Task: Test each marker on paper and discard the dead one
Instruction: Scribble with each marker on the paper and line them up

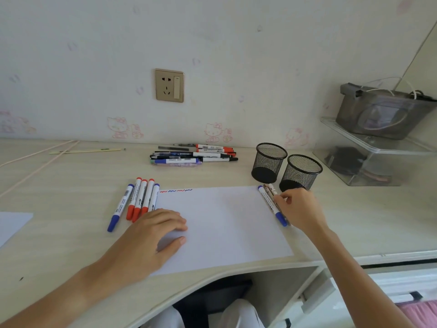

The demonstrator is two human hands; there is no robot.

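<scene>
Room: pale wall with cartoon-cat decals and a wall socket (169,85).
Counter (71,185): light wood-grain, curved front edge.
Paper (224,223): lay flat, squiggles along its top-left edge.
Left hand (151,235): fingers relaxed, pressing the paper.
Right hand (300,209): its grip pinched the small bundle of markers (272,204) at the paper's right edge.
Tested markers (137,200): row just left of the paper.
Mesh cups (286,169): two, behind the right hand.

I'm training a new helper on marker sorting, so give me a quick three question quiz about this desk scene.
1. True or false: the left hand rests flat on the paper.
2. How many mesh cups stand behind the right hand?
3. The squiggles on the paper sit along which edge: A far, B near, C right?

Key: 1 true. 2 two. 3 A.
</scene>
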